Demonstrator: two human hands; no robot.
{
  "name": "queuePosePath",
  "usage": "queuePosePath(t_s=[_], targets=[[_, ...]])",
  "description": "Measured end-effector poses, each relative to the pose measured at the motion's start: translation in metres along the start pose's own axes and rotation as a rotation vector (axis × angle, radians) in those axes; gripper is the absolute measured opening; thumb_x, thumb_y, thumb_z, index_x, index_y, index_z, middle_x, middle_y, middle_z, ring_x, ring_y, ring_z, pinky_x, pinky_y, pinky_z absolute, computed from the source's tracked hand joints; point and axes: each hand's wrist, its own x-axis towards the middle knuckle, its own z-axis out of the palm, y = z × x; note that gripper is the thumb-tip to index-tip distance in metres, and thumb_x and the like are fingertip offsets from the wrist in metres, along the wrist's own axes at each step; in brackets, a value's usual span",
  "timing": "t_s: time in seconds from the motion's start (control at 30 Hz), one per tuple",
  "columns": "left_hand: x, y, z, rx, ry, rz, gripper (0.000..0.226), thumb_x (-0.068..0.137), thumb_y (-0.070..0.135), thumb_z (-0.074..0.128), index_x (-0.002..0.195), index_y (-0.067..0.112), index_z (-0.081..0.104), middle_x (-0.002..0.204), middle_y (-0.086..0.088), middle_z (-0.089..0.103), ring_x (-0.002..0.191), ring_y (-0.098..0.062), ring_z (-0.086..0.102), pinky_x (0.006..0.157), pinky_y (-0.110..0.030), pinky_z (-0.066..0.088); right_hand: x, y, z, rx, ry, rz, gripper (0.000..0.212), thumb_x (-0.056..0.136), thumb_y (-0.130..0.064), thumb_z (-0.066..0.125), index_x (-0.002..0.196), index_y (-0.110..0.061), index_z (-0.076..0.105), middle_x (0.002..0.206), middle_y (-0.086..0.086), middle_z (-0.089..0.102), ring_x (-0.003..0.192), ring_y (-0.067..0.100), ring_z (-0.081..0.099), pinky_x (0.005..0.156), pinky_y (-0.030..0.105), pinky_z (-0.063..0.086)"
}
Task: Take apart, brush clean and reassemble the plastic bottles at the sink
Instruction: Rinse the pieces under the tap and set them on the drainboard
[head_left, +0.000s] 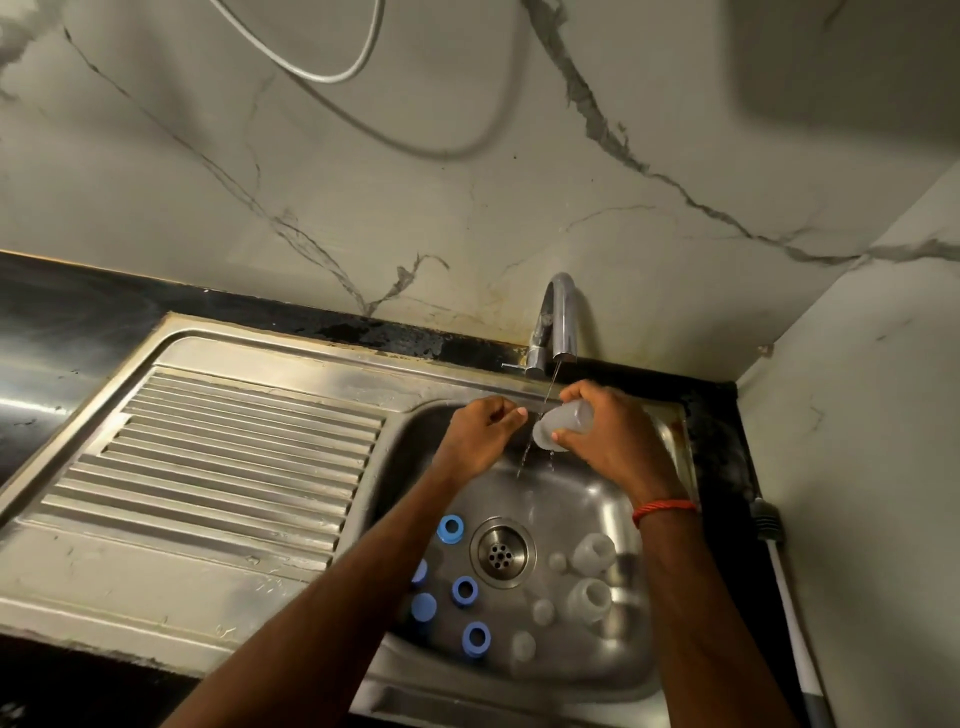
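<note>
Marble wall, steel sink (260, 353). Tap (558, 317) running at the basin's back edge. Right hand (608, 441) grips a bottle (569, 418) under the stream, long axis slanting, lower end toward the left hand (480, 434) just beside. Left fingers curled; holding anything, unclear. Blue caps (464, 590) and spare bottles (592, 553) at the basin front.

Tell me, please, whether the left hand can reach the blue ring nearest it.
Probably yes: that blue ring lies uncovered in the sink, close to the left hand, with nothing between them.
</note>
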Motion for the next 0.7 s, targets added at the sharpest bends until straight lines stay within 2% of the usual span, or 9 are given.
queuePosePath(t_s=[0.1, 0.2, 0.3, 0.37, 0.43, 0.53, 0.63, 0.7], targets=[[-0.014, 0.005, -0.009, 0.02, 0.041, 0.066, 0.02, 0.103, 0.033, 0.054, 0.102, 0.018, 0.067, 0.091, 0.0, 0.069, 0.086, -0.011, 0.065, 0.081, -0.027, 0.051, -0.009, -0.007, -0.005, 0.018, 0.137, -0.032, 0.048, 0.076, -0.027, 0.083, 0.117, -0.025, 0.058, 0.119, 0.005, 0.06, 0.104, 0.025, 0.059, 0.077, 0.031, 0.05], [-0.026, 0.007, -0.016, 0.037, 0.064, 0.116, 0.017, 0.103, 0.031, 0.055, 0.103, 0.019, 0.067, 0.092, 0.002, 0.069, 0.085, -0.007, 0.064, 0.078, -0.02, 0.048, -0.02, -0.01, 0.0, -0.032, 0.085, 0.001, 0.044, 0.076, -0.028, 0.083, 0.113, -0.025, 0.059, 0.115, 0.005, 0.06, 0.104, 0.026, 0.058, 0.073, 0.028, 0.042], [-0.034, 0.006, -0.024, 0.064, 0.079, 0.154, 0.016, 0.102, 0.033, 0.055, 0.101, 0.021, 0.067, 0.087, 0.005, 0.068, 0.081, -0.005, 0.063, 0.076, -0.02, 0.048, -0.026, -0.012, 0.002, 0.018, 0.161, 0.007, 0.044, 0.077, -0.028, 0.082, 0.115, -0.027, 0.059, 0.115, 0.005, 0.06, 0.104, 0.027, 0.058, 0.073, 0.029, 0.044], [-0.04, 0.006, -0.031, 0.074, 0.09, 0.167, 0.016, 0.102, 0.034, 0.056, 0.101, 0.022, 0.067, 0.087, 0.005, 0.068, 0.081, -0.004, 0.063, 0.076, -0.02, 0.048, -0.029, -0.019, 0.003, -0.003, 0.141, -0.003, 0.044, 0.078, -0.03, 0.081, 0.116, -0.028, 0.058, 0.114, 0.004, 0.06, 0.104, 0.026, 0.058, 0.072, 0.029, 0.042], [-0.047, 0.007, -0.039, 0.06, 0.11, 0.174, 0.016, 0.102, 0.033, 0.057, 0.101, 0.021, 0.068, 0.089, 0.004, 0.069, 0.082, -0.005, 0.063, 0.078, -0.024, 0.052, -0.029, -0.026, 0.007, -0.013, 0.104, -0.01, 0.047, 0.079, -0.03, 0.081, 0.119, -0.029, 0.056, 0.117, 0.004, 0.061, 0.108, 0.028, 0.059, 0.074, 0.03, 0.043], [-0.056, 0.006, -0.055, 0.039, 0.135, 0.175, 0.015, 0.101, 0.033, 0.058, 0.102, 0.023, 0.069, 0.091, 0.007, 0.07, 0.085, -0.005, 0.065, 0.082, -0.03, 0.056, -0.027, -0.045, 0.011, 0.107, 0.134, -0.018, 0.063, 0.077, -0.024, 0.084, 0.129, -0.024, 0.048, 0.131, 0.007, 0.058, 0.117, 0.029, 0.057, 0.084, 0.037, 0.051], [-0.066, 0.005, -0.076, -0.02, 0.158, 0.197, 0.016, 0.102, 0.031, 0.057, 0.106, 0.021, 0.069, 0.097, 0.008, 0.072, 0.091, -0.002, 0.066, 0.083, -0.02, 0.054, -0.022, -0.072, 0.014, 0.282, 0.106, -0.051, 0.067, 0.072, -0.023, 0.088, 0.125, -0.026, 0.047, 0.133, 0.006, 0.054, 0.112, 0.018, 0.053, 0.08, 0.026, 0.048], [-0.072, 0.003, -0.094, -0.039, 0.203, 0.231, 0.018, 0.103, 0.029, 0.055, 0.11, 0.02, 0.069, 0.1, 0.009, 0.071, 0.093, 0.0, 0.066, 0.082, -0.014, 0.051, -0.017, -0.091, 0.017, 0.341, 0.069, -0.101, 0.065, 0.069, -0.022, 0.09, 0.119, -0.031, 0.049, 0.127, 0.002, 0.054, 0.11, 0.017, 0.053, 0.081, 0.026, 0.048]])
